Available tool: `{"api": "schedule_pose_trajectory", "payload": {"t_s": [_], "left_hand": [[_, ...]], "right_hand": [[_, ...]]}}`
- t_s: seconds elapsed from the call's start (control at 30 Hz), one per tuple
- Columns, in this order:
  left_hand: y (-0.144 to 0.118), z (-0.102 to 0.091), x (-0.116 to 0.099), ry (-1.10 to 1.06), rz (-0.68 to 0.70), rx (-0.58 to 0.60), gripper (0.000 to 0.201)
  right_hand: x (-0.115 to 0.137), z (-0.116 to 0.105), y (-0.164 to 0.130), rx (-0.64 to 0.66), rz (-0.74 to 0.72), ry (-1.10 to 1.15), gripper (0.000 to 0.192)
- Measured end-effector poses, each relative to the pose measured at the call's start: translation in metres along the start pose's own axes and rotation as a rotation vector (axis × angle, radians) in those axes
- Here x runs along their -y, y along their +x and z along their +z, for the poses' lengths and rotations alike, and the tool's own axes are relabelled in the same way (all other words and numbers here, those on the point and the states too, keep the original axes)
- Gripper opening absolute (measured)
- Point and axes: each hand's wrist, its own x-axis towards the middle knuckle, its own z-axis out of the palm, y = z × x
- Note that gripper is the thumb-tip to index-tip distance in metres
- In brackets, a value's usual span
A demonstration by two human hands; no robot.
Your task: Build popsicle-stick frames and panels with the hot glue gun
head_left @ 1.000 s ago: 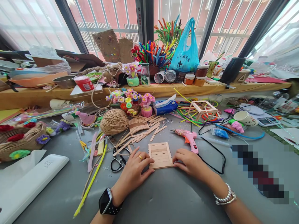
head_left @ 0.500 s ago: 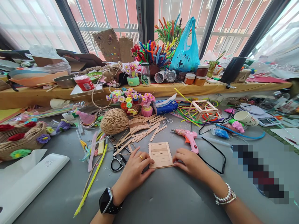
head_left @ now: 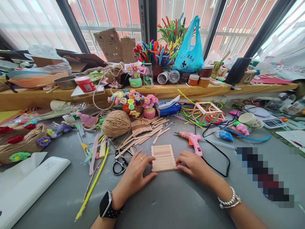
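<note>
A square panel of wooden craft sticks lies flat on the grey table in front of me. My left hand is at its left edge, thumb and index finger spread apart, the fingertips by the side and the near left corner. At the opposite edge, my right hand has its fingers curled, with thumb and fingertips pinching the panel's lower right side. Behind the panel are loose craft sticks and a banded bundle of sticks. A pink glue gun rests beyond my right hand.
Black-handled scissors lie beside my left hand, near a ball of twine. A yellow pipe cleaner and a white power bank are further left. The glue gun's black cable loops at right. Behind stands a stick frame.
My left thumb and index finger have opened wider and eased back slightly from the panel's left corner. My right hand stays at the right edge. The panel has hardly moved.
</note>
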Motion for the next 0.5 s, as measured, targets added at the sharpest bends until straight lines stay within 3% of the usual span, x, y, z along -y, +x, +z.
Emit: {"api": "schedule_pose_trajectory", "payload": {"t_s": [0.1, 0.17, 0.23, 0.33, 0.5], "left_hand": [[-0.004, 0.002, -0.002, -0.215, -0.117, -0.165, 0.047], [-0.010, 0.005, -0.005, -0.366, -0.191, -0.268, 0.047], [-0.018, 0.008, -0.009, -0.423, -0.221, -0.299, 0.044], [-0.031, 0.012, -0.012, -0.268, -0.178, -0.228, 0.046], [-0.041, 0.015, -0.012, -0.014, -0.103, -0.193, 0.047]], "right_hand": [[0.001, 0.000, 0.000, -0.139, 0.012, 0.079, 0.018], [0.003, -0.001, 0.000, -0.263, 0.036, 0.137, 0.023], [0.006, -0.001, -0.001, -0.357, 0.064, 0.157, 0.026], [0.013, 0.001, 0.000, -0.392, 0.039, 0.112, 0.027], [0.025, 0.009, -0.006, -0.303, -0.121, -0.020, 0.033]]}}
